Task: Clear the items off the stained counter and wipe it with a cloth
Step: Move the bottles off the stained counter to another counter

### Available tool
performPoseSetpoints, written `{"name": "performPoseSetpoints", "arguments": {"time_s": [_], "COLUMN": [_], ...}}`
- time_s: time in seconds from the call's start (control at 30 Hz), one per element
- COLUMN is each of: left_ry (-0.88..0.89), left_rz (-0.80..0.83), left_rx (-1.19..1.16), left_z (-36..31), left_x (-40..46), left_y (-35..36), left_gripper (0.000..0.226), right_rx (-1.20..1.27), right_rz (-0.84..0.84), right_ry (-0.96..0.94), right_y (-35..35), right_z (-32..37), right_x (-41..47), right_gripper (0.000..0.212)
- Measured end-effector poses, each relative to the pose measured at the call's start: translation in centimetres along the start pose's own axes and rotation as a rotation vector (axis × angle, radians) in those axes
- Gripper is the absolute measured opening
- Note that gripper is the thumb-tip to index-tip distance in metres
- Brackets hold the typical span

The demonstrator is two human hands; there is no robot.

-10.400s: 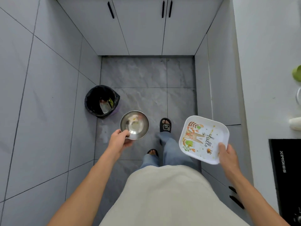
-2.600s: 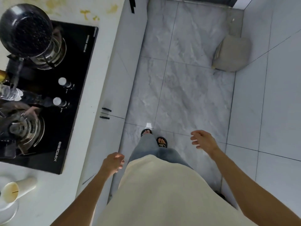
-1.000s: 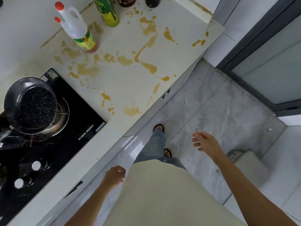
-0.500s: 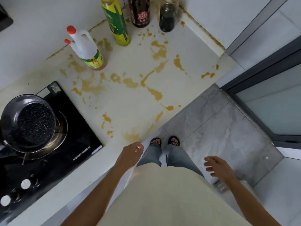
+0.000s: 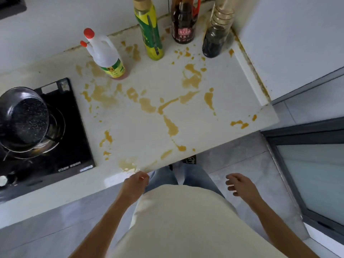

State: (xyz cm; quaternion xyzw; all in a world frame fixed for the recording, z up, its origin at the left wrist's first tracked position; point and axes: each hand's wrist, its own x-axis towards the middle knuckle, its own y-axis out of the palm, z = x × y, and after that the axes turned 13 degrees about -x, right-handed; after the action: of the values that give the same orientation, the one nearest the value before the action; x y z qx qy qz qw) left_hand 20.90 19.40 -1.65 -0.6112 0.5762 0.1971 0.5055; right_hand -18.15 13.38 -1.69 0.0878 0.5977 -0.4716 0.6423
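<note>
The white counter is spattered with yellow-brown stains. Along its back edge stand several bottles: a white one with red caps, a tall green-yellow one, a dark brown one with a red label and a clear one with dark liquid. My left hand hangs at the counter's front edge, fingers loosely curled, holding nothing. My right hand hovers over the floor to the right, fingers relaxed and empty. No cloth is in view.
A black hob lies left of the stains with a dark pot on its burner. A white wall closes the counter's right side, and a dark-framed glass door stands at the right. Grey tiled floor lies below.
I have turned from the floor to face the stained counter, and the bottles have come into full view. Both hands stay empty; the left one has risen to the counter's edge.
</note>
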Motion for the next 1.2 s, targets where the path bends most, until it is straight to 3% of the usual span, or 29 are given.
{"name": "performPoseSetpoints", "arguments": {"time_s": [0.23, 0.43, 0.6, 0.67, 0.8, 0.9, 0.97, 1.03, 1.2], "left_ry": [-0.095, 0.042, 0.203, 0.253, 0.318, 0.343, 0.377, 0.432, 0.547], "left_rz": [-0.145, -0.237, -0.343, -0.391, -0.431, -0.483, -0.523, -0.542, -0.577], "left_rx": [-0.251, -0.429, -0.566, -0.639, -0.735, -0.739, -0.726, -0.737, -0.772], "left_z": [1.6, -4.0, -11.1, -13.8, -18.5, -21.1, -22.0, -22.5, -22.5], "left_x": [-1.4, 1.8, 6.6, 8.9, 13.9, 16.9, 18.5, 19.8, 22.1], "left_y": [0.4, -3.3, -9.3, -11.8, -16.1, -17.8, -18.3, -18.6, -18.6], "left_gripper": [0.023, 0.022, 0.013, 0.026, 0.080, 0.106, 0.116, 0.122, 0.113], "right_rx": [-0.096, -0.089, -0.025, 0.012, 0.042, -0.004, 0.004, 0.037, 0.123], "right_rz": [0.041, -0.023, -0.097, -0.129, -0.222, -0.306, -0.334, -0.339, -0.381], "right_ry": [-0.329, -0.557, -0.698, -0.736, -0.812, -0.813, -0.845, -0.897, -0.919], "right_y": [-3.5, -3.5, -2.5, -1.9, -0.7, -0.3, 0.2, 1.0, 2.3], "right_z": [11.4, 23.1, 34.0, 38.1, 45.5, 49.1, 50.4, 51.1, 52.2], "right_x": [2.2, 4.2, 7.1, 8.3, 11.8, 14.1, 15.2, 16.0, 17.6], "right_gripper": [0.015, 0.008, 0.041, 0.055, 0.083, 0.104, 0.105, 0.093, 0.086]}}
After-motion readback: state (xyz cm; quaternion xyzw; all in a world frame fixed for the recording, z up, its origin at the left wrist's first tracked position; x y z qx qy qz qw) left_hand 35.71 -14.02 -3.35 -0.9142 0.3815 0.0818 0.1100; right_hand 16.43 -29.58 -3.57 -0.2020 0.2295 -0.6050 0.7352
